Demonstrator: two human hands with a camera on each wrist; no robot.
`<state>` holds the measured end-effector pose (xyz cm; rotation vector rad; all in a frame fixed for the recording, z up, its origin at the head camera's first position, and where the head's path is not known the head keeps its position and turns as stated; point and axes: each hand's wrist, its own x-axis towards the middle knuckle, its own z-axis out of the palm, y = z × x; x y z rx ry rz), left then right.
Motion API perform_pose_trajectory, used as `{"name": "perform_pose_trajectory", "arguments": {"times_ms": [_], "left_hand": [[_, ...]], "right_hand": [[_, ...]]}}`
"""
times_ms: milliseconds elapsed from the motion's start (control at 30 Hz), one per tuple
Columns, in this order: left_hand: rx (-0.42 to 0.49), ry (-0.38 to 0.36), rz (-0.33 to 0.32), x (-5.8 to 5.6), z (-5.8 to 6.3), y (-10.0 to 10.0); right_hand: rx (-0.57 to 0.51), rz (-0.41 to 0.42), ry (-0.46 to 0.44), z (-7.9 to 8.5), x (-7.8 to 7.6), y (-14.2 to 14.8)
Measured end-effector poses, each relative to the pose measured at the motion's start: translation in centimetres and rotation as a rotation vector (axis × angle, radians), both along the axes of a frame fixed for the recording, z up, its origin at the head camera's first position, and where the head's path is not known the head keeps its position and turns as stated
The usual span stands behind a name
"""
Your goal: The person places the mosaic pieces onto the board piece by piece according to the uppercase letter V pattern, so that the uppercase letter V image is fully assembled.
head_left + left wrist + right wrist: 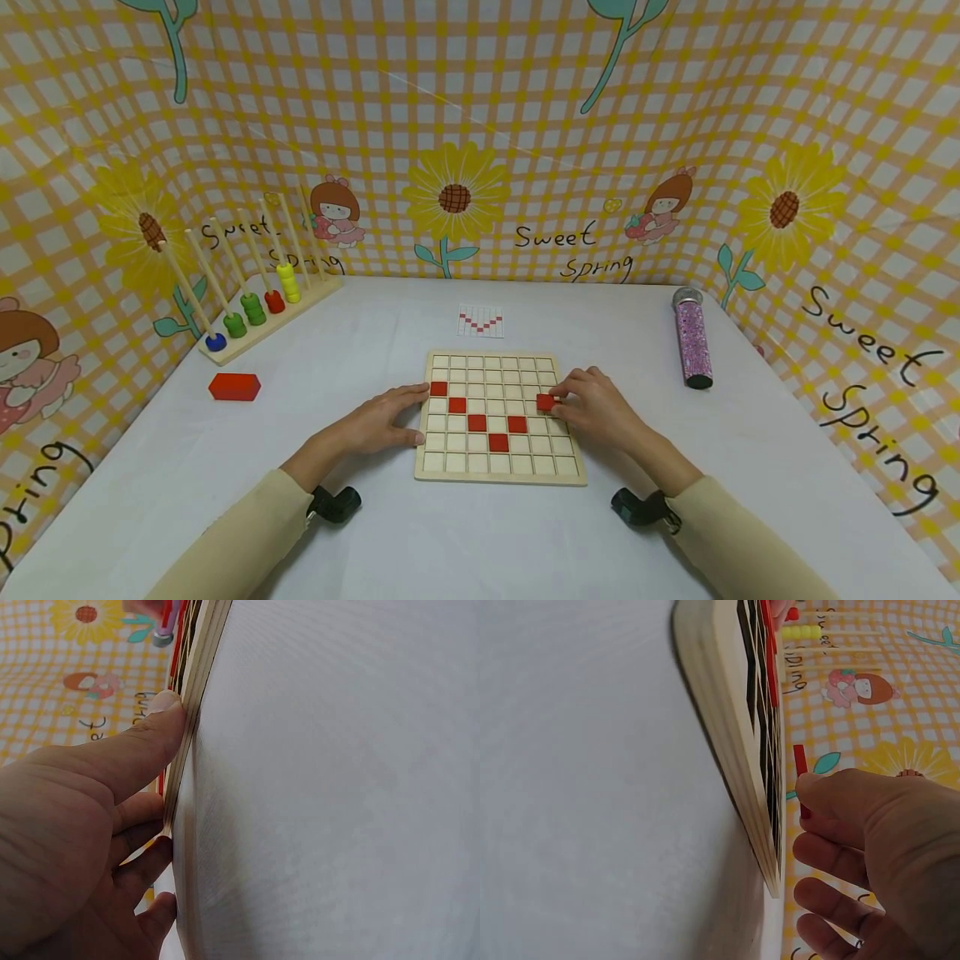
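A square wooden grid board lies flat on the white table, with several red square tiles set in its cells in a slanting line that dips and rises. My right hand pinches one red tile between thumb and fingers; in the right wrist view this tile is above the board's surface. At the board's left edge, my left hand rests with fingers and thumb spread. The left wrist view shows the left thumb touching the board's side.
Behind the board lies a small card printed with a red V pattern. A bead abacus with several rods stands at the back left, a red block in front of it. To the right lies a glittery pink microphone.
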<state>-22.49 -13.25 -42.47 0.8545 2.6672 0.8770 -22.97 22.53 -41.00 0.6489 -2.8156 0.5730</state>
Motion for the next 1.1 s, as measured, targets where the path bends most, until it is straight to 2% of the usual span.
{"name": "perform_pose_trajectory", "arguments": {"times_ms": [500, 1100], "left_hand": [[0.001, 0.002, -0.001, 0.0, 0.0, 0.0], [0.007, -0.014, 0.005, 0.0, 0.1, -0.1]], "right_hand": [[0.061, 0.013, -0.037, -0.1, -0.4, -1.2], [0.051, 0.031, -0.063, -0.3, -0.5, -1.4]]}}
